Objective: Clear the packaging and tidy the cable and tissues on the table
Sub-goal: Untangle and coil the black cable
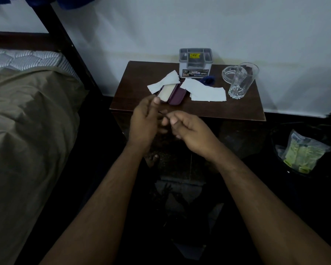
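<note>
Both hands point(147, 119) point(187, 131) meeting at table point(237, 111) front edge, pinching thin dark cable point(163, 113) between fingertips.
Tissues point(206, 91) lying beyond, up-right; right hand nearer.

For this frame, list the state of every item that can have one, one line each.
Drinking glass: upright, looks empty.
Ashtray: upright behind the glass.
Tissues: unfolded, loose on the table.
Case: open, lying flat.
Grey box: upright by the wall.
Packaging: in the bin.
Left hand: fingers loosely curled.
Right hand: pinching something thin, too dark to identify.
</note>
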A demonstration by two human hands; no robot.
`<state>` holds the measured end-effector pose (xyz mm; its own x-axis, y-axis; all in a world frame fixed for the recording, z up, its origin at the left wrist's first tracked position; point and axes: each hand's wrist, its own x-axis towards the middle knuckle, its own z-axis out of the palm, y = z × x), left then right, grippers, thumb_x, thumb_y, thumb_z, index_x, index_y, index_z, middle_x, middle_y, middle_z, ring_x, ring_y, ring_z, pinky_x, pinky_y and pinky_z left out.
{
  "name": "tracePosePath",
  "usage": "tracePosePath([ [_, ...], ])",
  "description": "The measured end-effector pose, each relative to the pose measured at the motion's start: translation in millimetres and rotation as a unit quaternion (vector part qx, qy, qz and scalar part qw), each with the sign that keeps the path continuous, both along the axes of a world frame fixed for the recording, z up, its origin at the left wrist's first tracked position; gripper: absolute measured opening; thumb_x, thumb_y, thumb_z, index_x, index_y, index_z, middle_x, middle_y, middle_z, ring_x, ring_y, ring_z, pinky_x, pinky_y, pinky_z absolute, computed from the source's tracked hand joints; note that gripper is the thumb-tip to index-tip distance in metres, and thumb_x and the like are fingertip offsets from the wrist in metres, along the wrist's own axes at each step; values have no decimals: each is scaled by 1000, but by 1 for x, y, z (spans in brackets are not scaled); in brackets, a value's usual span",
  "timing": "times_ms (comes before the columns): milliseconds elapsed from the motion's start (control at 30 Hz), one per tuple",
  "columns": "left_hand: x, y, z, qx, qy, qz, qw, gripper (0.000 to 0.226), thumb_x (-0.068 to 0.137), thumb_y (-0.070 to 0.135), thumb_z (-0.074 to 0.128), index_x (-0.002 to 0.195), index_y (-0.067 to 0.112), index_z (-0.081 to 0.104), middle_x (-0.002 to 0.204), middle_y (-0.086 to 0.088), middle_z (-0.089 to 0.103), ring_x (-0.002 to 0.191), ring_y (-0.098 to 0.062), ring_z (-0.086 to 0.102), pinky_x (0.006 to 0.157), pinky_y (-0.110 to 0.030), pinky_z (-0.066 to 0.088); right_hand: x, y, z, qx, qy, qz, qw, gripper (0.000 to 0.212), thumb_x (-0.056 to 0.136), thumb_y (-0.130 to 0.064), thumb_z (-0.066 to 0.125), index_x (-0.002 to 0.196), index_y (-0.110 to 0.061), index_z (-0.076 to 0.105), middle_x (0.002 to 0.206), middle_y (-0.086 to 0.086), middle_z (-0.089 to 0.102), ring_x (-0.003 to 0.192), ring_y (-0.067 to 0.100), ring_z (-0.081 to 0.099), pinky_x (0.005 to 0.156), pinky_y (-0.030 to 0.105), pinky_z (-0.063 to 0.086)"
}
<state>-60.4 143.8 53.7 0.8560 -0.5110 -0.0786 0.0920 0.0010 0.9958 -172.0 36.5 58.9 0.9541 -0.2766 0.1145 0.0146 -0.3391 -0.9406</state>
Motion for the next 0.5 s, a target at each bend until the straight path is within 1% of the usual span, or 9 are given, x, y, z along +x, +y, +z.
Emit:
tracePosePath([
  [67,2,0,4,-71,70,20,995,23,107,41,47,110,23,62,87,-8,76,74,-15,77,51,-23,58,-1,9,-3,-30,8,70,997,25,108,-24,43,113,-16,66,61,-18,54,59,0,49,68,25,44],
  [133,2,2,9,-116,140,-3,983,35,108,48,39,114,22,61,92,-13,81,72,-16,79,52,-21,58,-1,11,-6,-49,34,118,991,23,108,-25,44,108,-19,66,59,-18,53,58,0,48,66,27,44],
  [200,5,6,12,-142,178,-22,973,46,108,53,32,122,18,59,94,-13,82,50,-6,68,41,-15,47,-1,7,-9,-71,71,142,985,25,108,-28,46,97,-23,68,59,-20,56,57,-1,51,64,22,43],
  [267,10,11,16,-157,188,-47,968,52,108,53,29,125,15,59,82,-8,80,30,-1,44,31,-12,31,-1,-2,-10,-119,115,117,979,31,106,-37,49,88,-25,71,64,-22,63,58,-3,56,63,16,41],
  [300,13,14,17,-155,187,-67,968,54,108,54,29,127,15,60,71,-3,76,26,-1,36,29,-11,25,-1,-7,-11,-149,132,91,976,34,104,-41,51,84,-24,71,68,-20,66,60,-2,58,64,18,43],
  [333,14,17,17,-142,182,-93,969,55,107,55,30,128,15,61,62,0,69,24,-1,32,28,-12,22,-1,-13,-12,-180,146,64,971,36,102,-46,53,80,-24,71,72,-15,68,61,-1,59,66,24,47],
  [400,9,19,15,-91,145,-163,972,57,103,58,36,129,17,65,55,-2,63,23,0,29,32,-14,20,0,-21,-12,-219,171,3,961,35,98,-50,57,74,-28,68,74,-11,69,67,3,62,69,33,52],
  [467,2,18,11,-11,65,-224,972,55,103,53,43,133,11,62,62,-12,69,25,-5,40,37,-18,24,2,-26,-12,-225,174,-68,956,33,96,-50,59,71,-29,65,71,-8,67,68,10,63,67,35,53],
  [500,-1,16,9,30,24,-244,969,50,106,46,44,134,8,59,74,-17,73,32,-10,55,35,-17,29,2,-26,-11,-221,166,-98,956,34,95,-50,60,70,-28,65,68,-7,65,65,11,62,64,34,51],
])
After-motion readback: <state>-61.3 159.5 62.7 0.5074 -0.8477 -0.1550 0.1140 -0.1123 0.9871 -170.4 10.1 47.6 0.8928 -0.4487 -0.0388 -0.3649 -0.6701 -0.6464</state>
